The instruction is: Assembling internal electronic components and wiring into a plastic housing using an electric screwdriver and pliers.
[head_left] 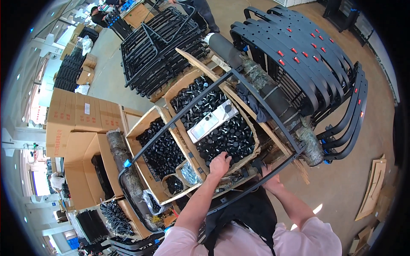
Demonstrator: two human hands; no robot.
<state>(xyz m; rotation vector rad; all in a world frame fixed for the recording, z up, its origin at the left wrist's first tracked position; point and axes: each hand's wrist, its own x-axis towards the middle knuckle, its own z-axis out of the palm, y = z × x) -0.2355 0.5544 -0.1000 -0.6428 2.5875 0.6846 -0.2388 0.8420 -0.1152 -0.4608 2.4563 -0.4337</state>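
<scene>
Many black-headed bolts (228,138), long axes every way

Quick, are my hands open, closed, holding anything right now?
Left hand: curled at the black knobs; whether it holds one cannot be told.
Right hand: by the black metal bar; open or closed cannot be told.

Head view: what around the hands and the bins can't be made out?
All in the head view:
Left hand: its own fingers hide whether it grips a piece.
Right hand: what its fingertips hold, if anything, is too small and dark to tell beside the black frame.
Black knobs: those under the white box are hidden by it.
Co-worker: upper body cut off by the top edge.
</scene>
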